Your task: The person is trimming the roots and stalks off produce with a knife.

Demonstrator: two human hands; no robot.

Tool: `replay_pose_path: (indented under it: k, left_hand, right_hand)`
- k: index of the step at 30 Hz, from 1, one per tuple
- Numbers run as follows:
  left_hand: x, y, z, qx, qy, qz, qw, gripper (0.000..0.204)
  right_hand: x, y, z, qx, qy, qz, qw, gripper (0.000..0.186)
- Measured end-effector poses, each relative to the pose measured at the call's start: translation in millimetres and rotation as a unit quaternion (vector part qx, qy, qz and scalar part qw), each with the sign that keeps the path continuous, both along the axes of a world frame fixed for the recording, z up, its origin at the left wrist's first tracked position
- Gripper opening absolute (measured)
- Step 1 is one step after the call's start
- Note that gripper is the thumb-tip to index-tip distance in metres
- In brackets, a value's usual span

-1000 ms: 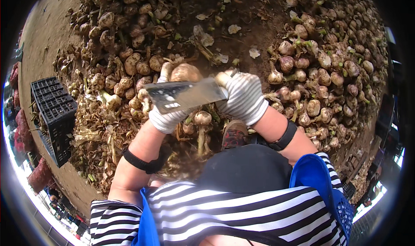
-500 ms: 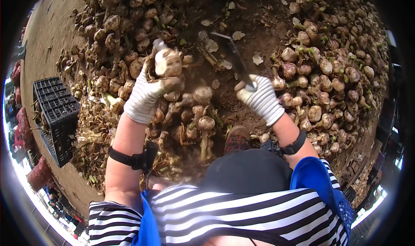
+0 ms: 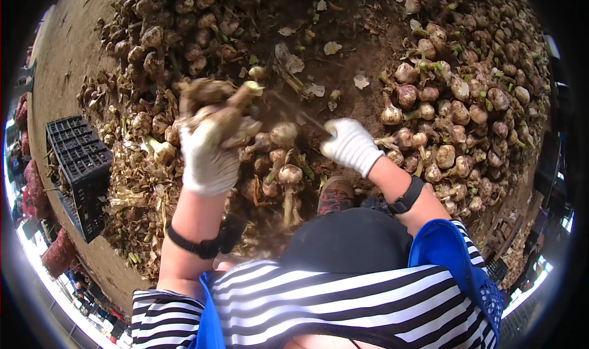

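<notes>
Pinching garlic [image 3: 232,110] in our left grip [image 3: 210,160] above the heap [image 3: 161,125] and a blurred knife [image 3: 315,122] in our right grip [image 3: 351,146], we risked cutting ourselves if the knife swung too near.

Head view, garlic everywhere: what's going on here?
A person in striped gloves works over heaped garlic. The left hand grips garlic with its thick stem attached. The right hand holds a knife, blurred and apart from that stem. One garlic heap lies left, another pile right; a black crate stands at far left.
</notes>
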State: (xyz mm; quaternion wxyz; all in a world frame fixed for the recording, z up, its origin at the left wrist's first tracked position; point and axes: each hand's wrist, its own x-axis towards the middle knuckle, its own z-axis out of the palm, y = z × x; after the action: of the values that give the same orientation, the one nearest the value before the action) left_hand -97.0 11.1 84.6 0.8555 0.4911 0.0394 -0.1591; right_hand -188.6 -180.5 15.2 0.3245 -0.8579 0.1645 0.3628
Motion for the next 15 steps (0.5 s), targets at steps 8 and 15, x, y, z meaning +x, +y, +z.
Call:
replay_pose_path:
  k: [8,15]
  left_hand:
    - [23,-79,22,0.104,-0.368,-0.271,0.884,0.037]
    - [-8,-29,-78,0.735,-0.262,-0.522,0.344,0.063]
  right_hand:
    - [-26,-18,-65,0.238,-0.122,-0.331,0.905,0.023]
    - [-42,-37,-65,0.168,-0.120,-0.416,0.886,0.023]
